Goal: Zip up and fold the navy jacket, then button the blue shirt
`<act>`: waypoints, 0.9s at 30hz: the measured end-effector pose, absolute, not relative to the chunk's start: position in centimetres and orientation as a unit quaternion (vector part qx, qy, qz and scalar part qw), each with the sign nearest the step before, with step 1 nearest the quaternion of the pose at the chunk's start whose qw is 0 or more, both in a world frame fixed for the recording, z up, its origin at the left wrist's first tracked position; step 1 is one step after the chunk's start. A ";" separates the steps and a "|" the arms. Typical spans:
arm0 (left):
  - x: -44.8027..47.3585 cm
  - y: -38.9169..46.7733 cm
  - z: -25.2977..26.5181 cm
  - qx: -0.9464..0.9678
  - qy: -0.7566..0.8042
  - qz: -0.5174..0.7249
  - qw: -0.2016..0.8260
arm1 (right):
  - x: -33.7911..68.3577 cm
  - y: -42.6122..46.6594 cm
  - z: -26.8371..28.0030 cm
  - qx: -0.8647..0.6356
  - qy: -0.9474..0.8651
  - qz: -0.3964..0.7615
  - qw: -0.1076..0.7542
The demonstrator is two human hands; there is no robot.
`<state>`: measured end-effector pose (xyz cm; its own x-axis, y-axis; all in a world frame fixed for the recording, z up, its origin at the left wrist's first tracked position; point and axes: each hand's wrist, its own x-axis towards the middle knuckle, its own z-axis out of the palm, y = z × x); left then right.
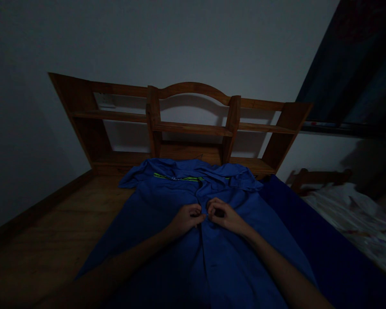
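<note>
A blue shirt point(167, 199) with a yellow-green stripe near its top lies spread on the desk, its front placket running down the middle. My left hand point(187, 219) pinches the shirt's fabric at the placket edge, thumb against curled fingers. Just beside it, my right hand point(223, 216) pinches the other side of the placket, with its thumb and fingertips close to the left ones. Whether a button sits between the fingertips is too dark and small to see. Below the hands the placket's two edges lie along each other.
A wooden shelf unit point(193, 128) stands at the back against the wall. Bare wooden desktop point(51, 227) shows at left, and a dark blue cloth point(296, 214) lies at right. Beyond it are a wooden chair back point(324, 177), white plastic bags point(357, 206) and a dark curtain point(357, 73).
</note>
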<state>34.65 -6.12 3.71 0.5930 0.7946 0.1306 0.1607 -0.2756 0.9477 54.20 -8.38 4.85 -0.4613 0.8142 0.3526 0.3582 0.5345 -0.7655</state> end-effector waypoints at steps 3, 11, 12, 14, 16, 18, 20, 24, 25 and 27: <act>34.6 -5.9 3.4 0.737 0.322 0.312 0.506 | 54.2 -8.3 4.8 -0.366 -0.796 0.311 0.369; 34.7 -5.8 3.3 0.728 0.326 0.315 0.514 | 54.3 -8.3 4.7 -0.368 -0.793 0.319 0.366; 34.7 -5.8 3.3 0.729 0.327 0.315 0.513 | 54.3 -8.3 4.8 -0.367 -0.794 0.316 0.367; 34.7 -5.8 3.2 0.728 0.325 0.316 0.514 | 54.3 -8.3 4.8 -0.366 -0.796 0.313 0.367; 34.7 -5.8 3.2 0.727 0.323 0.316 0.517 | 54.3 -8.4 4.9 -0.366 -0.796 0.314 0.364; 34.7 -5.8 3.1 0.730 0.321 0.319 0.512 | 54.4 -8.4 5.0 -0.365 -0.796 0.318 0.364; 34.6 -5.7 3.0 0.733 0.318 0.321 0.509 | 54.4 -8.4 5.0 -0.364 -0.796 0.318 0.364; 34.6 -5.7 2.9 0.727 0.320 0.323 0.515 | 54.4 -8.5 4.9 -0.363 -0.797 0.317 0.363; 34.6 -5.7 2.9 0.726 0.320 0.323 0.516 | 54.4 -8.5 4.9 -0.360 -0.798 0.318 0.364; 34.6 -5.7 3.0 0.724 0.318 0.321 0.520 | 54.4 -8.5 4.8 -0.359 -0.797 0.320 0.365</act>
